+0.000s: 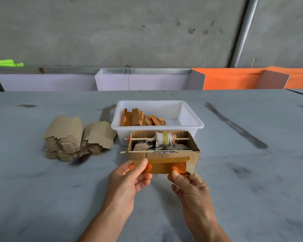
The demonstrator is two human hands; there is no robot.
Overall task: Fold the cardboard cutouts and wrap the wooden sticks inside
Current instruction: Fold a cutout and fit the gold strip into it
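A gold cutout is held up just in front of the cardboard box, above the table. It is pinched at its left end by the left hand, thumb on the near face, and at its right end by the right hand, thumb likewise in front. A flap is already turned along its top edge. The piece is judged light, thin and fairly stiff (likely to crease cleanly along scored lines, yet easily dented), so the ends and edges seem the best places to grip. Whether a stick is inside cannot be told.

Behind the box a white tub holds wrapped pieces. To the left, plain brown cutouts are stacked. A cloth roll is skewered across the box. No writing or brand is legible.
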